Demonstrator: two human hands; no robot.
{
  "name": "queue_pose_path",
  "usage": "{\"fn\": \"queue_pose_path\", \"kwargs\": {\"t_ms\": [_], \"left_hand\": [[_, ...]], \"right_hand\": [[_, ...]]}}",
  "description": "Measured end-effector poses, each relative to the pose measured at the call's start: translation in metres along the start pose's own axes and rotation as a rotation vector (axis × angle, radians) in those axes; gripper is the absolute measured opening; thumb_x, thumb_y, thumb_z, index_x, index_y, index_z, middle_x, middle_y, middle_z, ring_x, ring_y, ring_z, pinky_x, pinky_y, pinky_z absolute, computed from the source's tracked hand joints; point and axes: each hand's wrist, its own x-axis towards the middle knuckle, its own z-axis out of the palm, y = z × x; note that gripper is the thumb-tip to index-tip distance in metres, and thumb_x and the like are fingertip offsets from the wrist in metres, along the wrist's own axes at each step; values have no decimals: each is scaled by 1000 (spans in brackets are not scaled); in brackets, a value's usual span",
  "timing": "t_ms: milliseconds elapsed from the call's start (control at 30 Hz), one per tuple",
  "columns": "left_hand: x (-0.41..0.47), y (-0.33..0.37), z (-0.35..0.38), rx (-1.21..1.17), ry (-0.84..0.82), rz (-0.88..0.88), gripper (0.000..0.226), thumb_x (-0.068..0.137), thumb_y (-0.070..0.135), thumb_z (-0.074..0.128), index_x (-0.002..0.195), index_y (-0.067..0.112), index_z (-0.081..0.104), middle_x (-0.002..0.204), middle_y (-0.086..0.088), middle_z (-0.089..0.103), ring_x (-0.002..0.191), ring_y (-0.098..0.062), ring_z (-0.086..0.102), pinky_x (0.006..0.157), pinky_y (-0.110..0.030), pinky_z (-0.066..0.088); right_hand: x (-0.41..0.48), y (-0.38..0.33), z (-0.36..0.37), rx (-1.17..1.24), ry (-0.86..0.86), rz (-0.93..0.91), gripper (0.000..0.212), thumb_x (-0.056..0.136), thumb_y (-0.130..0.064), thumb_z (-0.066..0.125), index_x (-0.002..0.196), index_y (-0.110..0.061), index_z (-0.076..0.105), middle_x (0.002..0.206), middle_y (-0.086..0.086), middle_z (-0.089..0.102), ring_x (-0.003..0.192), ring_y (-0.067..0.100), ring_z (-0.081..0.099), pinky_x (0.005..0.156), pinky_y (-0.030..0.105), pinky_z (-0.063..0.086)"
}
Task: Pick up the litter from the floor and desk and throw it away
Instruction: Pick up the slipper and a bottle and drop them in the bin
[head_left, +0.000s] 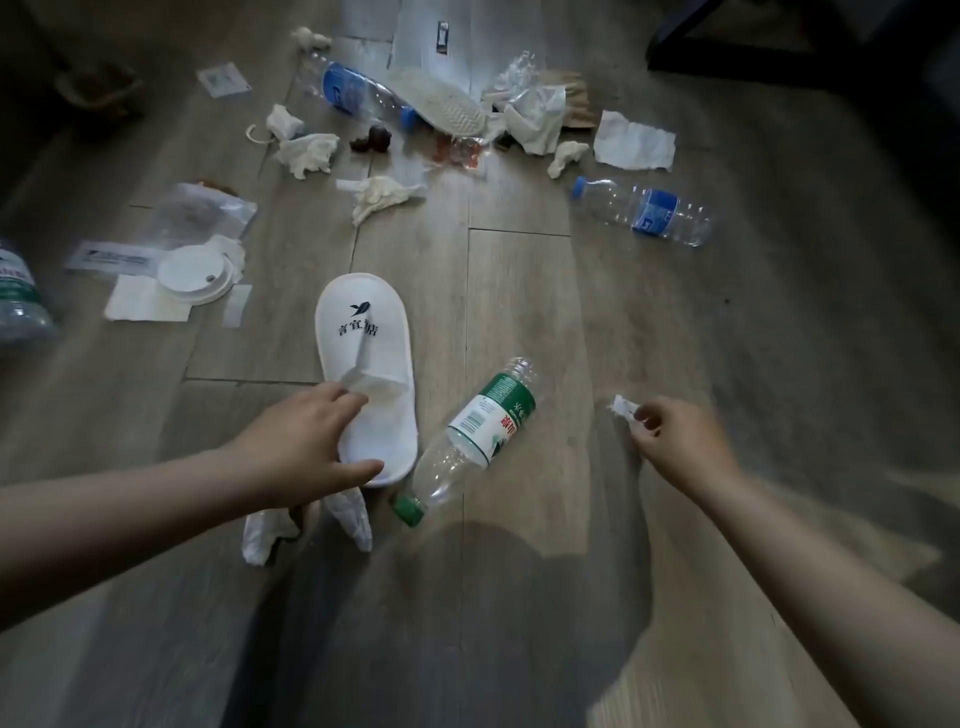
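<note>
Four plastic bottles are counted on the floor (519, 291): one green-labelled bottle (478, 436) between the hands, one edge bottle (21, 296) cut off at left, and two blue-labelled bottles (358, 93) (649, 210) further off. Two white slippers are recorded: the near slipper (363, 338) is gripped at its heel end by the left hand (306, 447), and the far slipper (447, 101) lies sole-up among crumpled tissues (306, 153). One white scrap (622, 406) is pinched in the right hand (680, 441).
</note>
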Motion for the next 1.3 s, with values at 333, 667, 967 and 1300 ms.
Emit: {"fn": "queue_pose_path", "kwargs": {"t_ms": [333, 667, 967, 1300], "left_hand": [[13, -5, 2, -6, 42, 27, 69, 81, 54, 63, 137, 18, 46, 126, 0, 56, 114, -20, 55, 90, -32, 45], [3, -18, 4, -2, 20, 7, 63, 80, 56, 62, 131, 21, 50, 120, 2, 57, 103, -15, 56, 78, -27, 42], [-25, -41, 5, -37, -27, -96, 51, 79, 53, 63, 115, 18, 56, 111, -3, 56, 102, -22, 57, 81, -31, 45], [-49, -74, 15, -119, -118, -232, 74, 75, 63, 63, 131, 17, 45, 125, -4, 49, 100, -19, 57, 86, -36, 50]], "right_hand": [[24, 15, 24, -115, -58, 81, 23, 84, -21, 60, 106, -13, 61, 109, 13, 60, 100, 33, 59, 66, 31, 37], [-4, -33, 0, 182, 117, -50, 24, 87, -25, 62, 70, -8, 60, 65, 7, 61, 64, 26, 57, 55, 35, 42], [-37, -147, -17, 211, 13, -415, 16, 83, -13, 60, 69, -6, 56, 66, 6, 58, 65, 22, 53, 59, 35, 39], [-38, -213, 19, 131, -224, -584, 45, 86, -28, 66, 128, -20, 52, 95, -5, 66, 80, 14, 60, 72, 28, 47]]}}
